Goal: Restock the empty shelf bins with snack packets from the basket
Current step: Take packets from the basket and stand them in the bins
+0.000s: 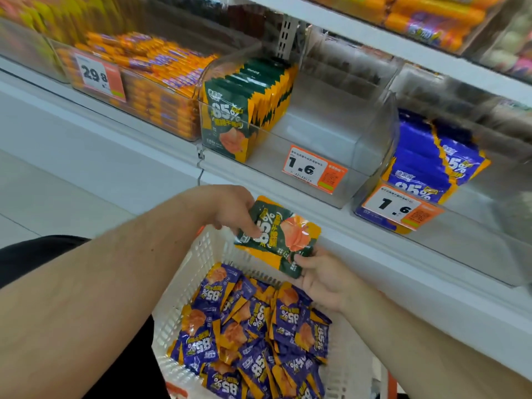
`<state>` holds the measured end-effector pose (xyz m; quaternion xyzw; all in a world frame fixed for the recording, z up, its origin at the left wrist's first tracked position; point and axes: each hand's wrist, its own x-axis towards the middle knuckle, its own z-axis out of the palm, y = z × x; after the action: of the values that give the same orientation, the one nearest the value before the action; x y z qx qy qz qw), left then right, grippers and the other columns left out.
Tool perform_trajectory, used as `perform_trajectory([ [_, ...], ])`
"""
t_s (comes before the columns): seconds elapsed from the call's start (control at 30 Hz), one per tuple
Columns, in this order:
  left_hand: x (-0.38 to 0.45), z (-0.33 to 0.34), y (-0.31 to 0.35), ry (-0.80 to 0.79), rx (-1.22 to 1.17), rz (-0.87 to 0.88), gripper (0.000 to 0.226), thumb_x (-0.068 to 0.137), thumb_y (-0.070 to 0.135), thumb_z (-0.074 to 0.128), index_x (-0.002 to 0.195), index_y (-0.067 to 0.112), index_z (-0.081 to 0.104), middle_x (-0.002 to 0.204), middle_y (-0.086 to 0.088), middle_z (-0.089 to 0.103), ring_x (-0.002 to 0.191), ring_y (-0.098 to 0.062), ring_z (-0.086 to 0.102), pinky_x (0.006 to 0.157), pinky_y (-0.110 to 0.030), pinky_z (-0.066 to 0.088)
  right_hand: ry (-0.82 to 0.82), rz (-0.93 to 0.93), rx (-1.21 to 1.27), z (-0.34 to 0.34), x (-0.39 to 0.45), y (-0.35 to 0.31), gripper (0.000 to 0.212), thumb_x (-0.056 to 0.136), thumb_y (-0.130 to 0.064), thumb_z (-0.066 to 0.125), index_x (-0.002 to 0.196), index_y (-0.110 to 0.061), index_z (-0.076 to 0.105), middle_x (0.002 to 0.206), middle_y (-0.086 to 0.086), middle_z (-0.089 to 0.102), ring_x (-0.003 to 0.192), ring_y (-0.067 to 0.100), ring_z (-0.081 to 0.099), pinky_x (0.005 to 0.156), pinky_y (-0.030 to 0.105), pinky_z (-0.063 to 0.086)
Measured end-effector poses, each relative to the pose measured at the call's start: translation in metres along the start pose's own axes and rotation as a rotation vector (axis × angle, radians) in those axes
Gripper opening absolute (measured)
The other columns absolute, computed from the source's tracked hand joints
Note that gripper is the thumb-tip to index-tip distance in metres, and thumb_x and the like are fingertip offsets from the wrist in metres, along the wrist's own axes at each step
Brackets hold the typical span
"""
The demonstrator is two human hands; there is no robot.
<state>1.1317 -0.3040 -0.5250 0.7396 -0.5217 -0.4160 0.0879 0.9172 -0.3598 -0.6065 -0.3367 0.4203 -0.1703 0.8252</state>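
The green packet (277, 236) is in the air, just above the far edge of the white basket (184, 286) and below the shelf. Both hands hold it. The left hand (230, 208) pinches its top left side with curled fingers. The right hand (322, 276) pinches its bottom right corner between thumb and fingers.

The packet looks small, thin and light. It is probably soft and bendy, like a flat foil bag, and it may be a bit slippery because it shines. I think the best place to hold it is by the flat edges, as the hands do now, not by squeezing the middle where the snack sits.

The packet says "85%" in big letters, seen upside down. There is other writing on it, but I cannot read it. It has a picture of orange meat slices.

The clear bin (316, 133) on the shelf holds a row of the same green packets (244, 110) at its left side. The rest of it looks bare. Its orange price tag (313, 169) says "1.6". The next bin to the right holds blue packets (431, 165), with a tag (400, 207) that also says "1.6". A tag (99, 77) far to the left says "29.8".

The basket is full of blue packets (253, 335) that say "85%" too.
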Motion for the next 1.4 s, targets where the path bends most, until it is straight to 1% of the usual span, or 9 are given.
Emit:
perform_trajectory([
  [0.1,0.000,0.001,0.001,0.198,-0.221,0.125,0.020,0.080,0.011,0.078,0.088,0.005,0.061,0.086,-0.009,0.065,0.074,-0.029,0.060,0.068,-0.036,0.050,0.128,-0.101,-0.261,0.013,-0.018,-0.010,0.019,0.095,-0.001,0.056,0.109,-0.011,0.063,0.109,0.010,0.073,0.094,0.025,0.068,0.086,0.039,0.056],
  [0.17,-0.004,-0.001,0.004,0.283,-0.256,0.198,0.017,0.080,0.008,0.077,0.090,0.011,0.064,0.092,-0.006,0.071,0.084,-0.027,0.067,0.078,-0.037,0.054,0.461,-0.344,-0.727,0.014,-0.028,-0.028,0.010,0.088,-0.022,0.071,0.097,-0.020,0.066,0.094,-0.004,0.073,0.087,0.017,0.067,0.082,0.039,0.056],
  [0.23,-0.009,-0.007,0.008,0.364,-0.180,0.260,0.017,0.082,0.009,0.075,0.086,0.022,0.064,0.088,0.002,0.070,0.082,-0.019,0.067,0.073,-0.030,0.054,0.702,-0.662,-0.948,0.017,-0.040,-0.050,0.014,0.081,-0.029,0.077,0.083,-0.026,0.063,0.083,-0.014,0.065,0.083,0.011,0.062,0.074,0.020,0.048],
  [0.4,-0.024,-0.019,0.025,0.481,-0.069,0.383,0.017,0.086,0.014,0.072,0.087,0.030,0.065,0.080,0.016,0.062,0.076,-0.006,0.060,0.066,-0.023,0.049,0.412,-0.676,-1.186,0.051,-0.051,-0.083,0.021,0.079,-0.034,0.079,0.094,-0.031,0.065,0.085,-0.015,0.067,0.083,-0.004,0.058,0.069,0.011,0.041],
  [0.53,-0.030,-0.030,0.040,0.563,-0.135,0.451,0.014,0.086,0.015,0.071,0.091,0.028,0.068,0.081,0.016,0.063,0.078,-0.008,0.061,0.069,-0.024,0.048,0.242,-0.624,-1.113,0.073,-0.040,-0.095,0.016,0.084,-0.014,0.075,0.078,-0.029,0.073,0.086,-0.003,0.076,0.084,0.019,0.072,0.082,0.044,0.058],
  [0.7,-0.025,-0.072,0.045,0.955,-0.337,0.419,0.041,0.088,0.034,0.067,0.127,0.025,0.060,0.113,0.009,0.064,0.104,-0.008,0.060,0.092,-0.027,0.048,0.263,-0.628,-0.653,0.095,-0.033,-0.151,0.021,0.087,-0.004,0.069,0.072,-0.014,0.060,0.049,-0.004,0.058,0.036,0.007,0.047,0.040,0.016,0.036],
  [0.83,-0.004,-0.102,0.032,1.216,-0.172,0.288,0.062,0.084,0.043,0.066,0.139,0.019,0.048,0.137,-0.003,0.051,0.129,-0.022,0.044,0.106,-0.040,0.038,0.422,-0.647,-0.484,0.097,0.002,-0.202,0.033,0.087,-0.014,0.073,0.072,-0.016,0.043,0.058,0.006,0.045,0.036,0.013,0.030,0.045,0.024,0.022],
  [1.17,0.049,-0.094,0.023,1.162,-0.033,-0.058,0.106,0.063,0.060,0.076,0.147,0.024,0.022,0.160,-0.015,-0.001,0.146,-0.037,0.003,0.113,-0.053,0.014,0.793,-0.579,-0.736,0.054,0.171,-0.274,0.035,0.089,-0.033,0.067,0.069,-0.014,0.046,0.084,0.013,0.056,0.078,0.024,0.052,0.071,0.037,0.046],
  [1.4,0.064,-0.097,0.022,1.181,-0.023,-0.125,0.106,0.058,0.052,0.079,0.144,0.023,0.023,0.157,-0.017,0.009,0.142,-0.036,0.012,0.110,-0.052,0.016,0.397,-0.485,-0.404,0.054,0.226,-0.292,0.013,0.098,-0.007,0.052,0.087,-0.013,0.049,0.105,0.011,0.062,0.084,0.019,0.069,0.069,0.028,0.060],
])
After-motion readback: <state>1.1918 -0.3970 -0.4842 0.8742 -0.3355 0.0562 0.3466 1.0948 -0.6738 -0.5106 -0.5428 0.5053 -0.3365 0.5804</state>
